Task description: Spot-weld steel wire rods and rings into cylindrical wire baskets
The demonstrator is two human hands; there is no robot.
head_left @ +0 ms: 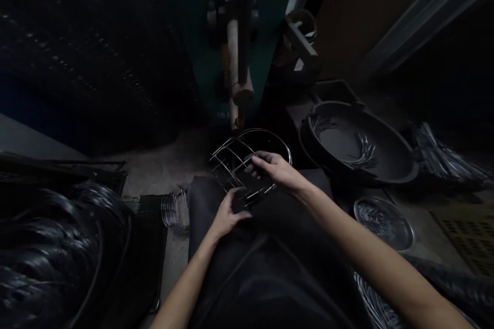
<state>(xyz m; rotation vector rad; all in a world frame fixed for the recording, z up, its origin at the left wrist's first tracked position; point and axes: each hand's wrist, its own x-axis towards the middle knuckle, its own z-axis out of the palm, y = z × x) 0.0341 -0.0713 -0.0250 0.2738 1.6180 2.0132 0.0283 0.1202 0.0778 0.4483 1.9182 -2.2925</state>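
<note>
A curved wire frame [232, 170], made of thin shiny rods with cross wires, is over the dark cloth on my lap, just below the machine. My right hand [275, 168] is closed on its right side, thumb and fingers pinching a wire. At the lower left edge of the frame is my left hand [228, 214], its thumb stretched apart from the fingers. Those fingertips are in shadow, and whether they touch the wire is hard to see. Straight ahead stands a green machine [243, 51] with thick rod-like arms pointing down toward the frame.
Bundles of bent wire [57, 247] fill the left side. A small stack of wire pieces [175, 208] lies beside my lap. On the right are a large dark basin [389, 157] with wires, a wire bundle [443, 157], a metal bowl [405, 234] of small pieces and a yellowish crate [466, 236].
</note>
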